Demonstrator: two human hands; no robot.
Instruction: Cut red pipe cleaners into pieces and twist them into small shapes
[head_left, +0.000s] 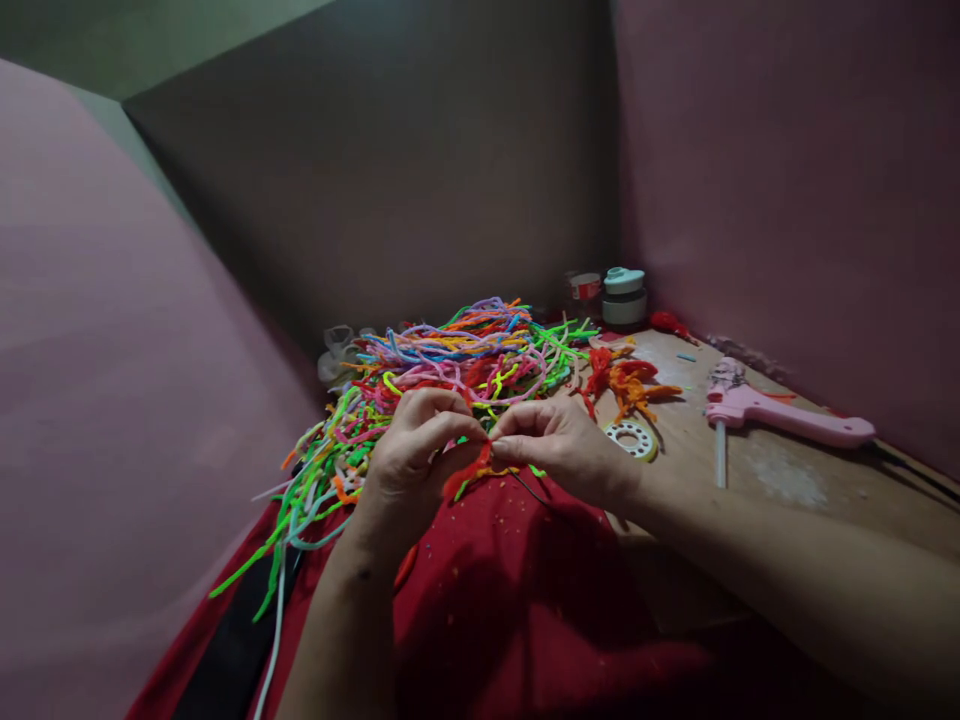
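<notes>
Both hands meet just in front of a heap of many-coloured pipe cleaners (457,345). My left hand (420,445) is closed, thumb and fingers pinching a red pipe cleaner (474,472). Fingertips of my right hand (559,445) press together on the same red piece, close to the left fingertips. Part of the red piece hangs below the fingers; the rest is hidden behind them. Beyond my right hand lie bent red and orange pipe cleaner shapes (630,385). A round white disc with holes (631,438) sits beside my right wrist.
A pink hot glue gun (787,415) with a glue stick lies on the board (795,480) at right, its cord running to the right edge. A lidded jar (624,297) stands at the back. Red cloth (487,590) covers the front, and pink walls close in both sides.
</notes>
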